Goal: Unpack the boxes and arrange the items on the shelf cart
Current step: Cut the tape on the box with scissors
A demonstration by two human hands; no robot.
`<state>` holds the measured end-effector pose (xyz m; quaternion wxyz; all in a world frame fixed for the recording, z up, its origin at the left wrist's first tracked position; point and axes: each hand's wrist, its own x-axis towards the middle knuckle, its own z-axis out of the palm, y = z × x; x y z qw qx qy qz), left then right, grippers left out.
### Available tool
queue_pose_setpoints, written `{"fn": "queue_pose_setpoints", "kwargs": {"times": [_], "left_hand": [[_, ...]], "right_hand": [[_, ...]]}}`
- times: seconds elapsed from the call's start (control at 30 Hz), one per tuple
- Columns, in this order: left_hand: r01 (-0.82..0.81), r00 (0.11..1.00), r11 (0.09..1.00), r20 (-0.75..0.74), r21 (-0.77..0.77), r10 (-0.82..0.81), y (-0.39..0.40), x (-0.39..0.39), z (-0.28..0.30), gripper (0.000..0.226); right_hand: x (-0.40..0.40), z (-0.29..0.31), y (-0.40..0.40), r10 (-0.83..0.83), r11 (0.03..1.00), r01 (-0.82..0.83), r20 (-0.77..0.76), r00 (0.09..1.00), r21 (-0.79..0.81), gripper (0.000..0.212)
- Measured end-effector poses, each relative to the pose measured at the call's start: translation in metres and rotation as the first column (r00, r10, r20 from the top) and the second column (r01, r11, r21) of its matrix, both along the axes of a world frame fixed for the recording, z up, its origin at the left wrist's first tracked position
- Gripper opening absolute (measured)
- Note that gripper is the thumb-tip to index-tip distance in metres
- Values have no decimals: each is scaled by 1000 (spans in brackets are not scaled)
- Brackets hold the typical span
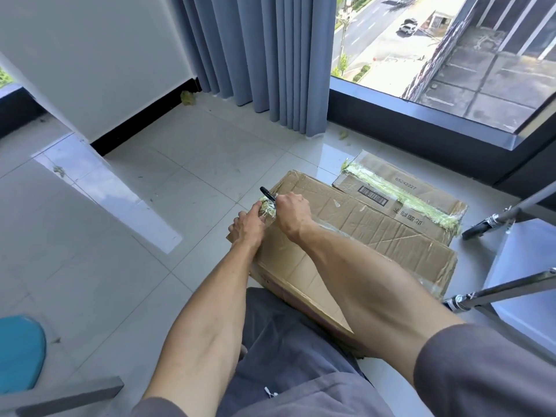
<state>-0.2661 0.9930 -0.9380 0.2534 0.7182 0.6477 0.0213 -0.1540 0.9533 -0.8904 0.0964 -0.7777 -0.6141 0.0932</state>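
Cutting into the taped far corner of the big cardboard box [346,236], I hold a black-handled cutter [267,194] in my right hand [293,210], fingers curled tight round its grip, while my left hand [245,227] pinches the wad of greenish tape [267,209] at that same corner to keep it taut. The box lies flat on the tiled floor [186,164] in front of my knees, still sealed, its top creased and scuffed. A second box [403,195], bound in the same tape, lies just beyond it, nearer the window [451,49]. The metal shelf cart [511,260] stands just to the right of the big box, its tubes and a grey shelf panel showing. A blue curtain [264,52] hangs beyond the box.

The cardboard looks soft and well worn, so I judge it will flex and sag if lifted by one flap; the firm edges and corners are the better places to hold. The tape looks layered and stringy, likely to snag the blade rather than part cleanly. What is inside is hidden, so its weight is a guess; the low, broad shape suggests flat goods. My holding fingers sit close to the blade, which is the risk here.
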Motion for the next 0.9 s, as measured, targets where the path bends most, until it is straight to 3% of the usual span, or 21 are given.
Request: {"fn": "queue_pose_setpoints", "kwargs": {"times": [0.13, 0.37, 0.43, 0.53, 0.6, 0.7, 0.9], "left_hand": [[-63, 998, 998, -14, 2, 63, -1, -1, -2, 49], [-18, 993, 997, -114, 75, 26, -10, 2, -2, 45], [80, 979, 977, -198, 196, -40, -21, 9, 1, 44], [324, 942, 889, -194, 324, -272, -49, 25, 4, 56], [396, 918, 860, -153, 322, -366, -69, 38, 4, 56], [379, 925, 888, -81, 261, -371, -91, 50, 2, 58], [414, 910, 885, -89, 214, -404, -119, 50, 4, 46]], "right_hand": [[17, 0, -16, 29, 998, -29, 6, 1000, -54, 25], [43, 1, -60, 61, 986, -37, 141, 988, -164, 24], [42, 4, -63, 55, 988, -27, 179, 982, -152, 25], [38, 12, -68, 45, 990, -10, 243, 969, -141, 26], [35, 16, -75, 26, 990, 13, 274, 961, -139, 26], [31, 21, -92, -10, 989, 51, 278, 960, -140, 26], [34, 36, -128, -10, 988, 51, 267, 964, -146, 25]]}}
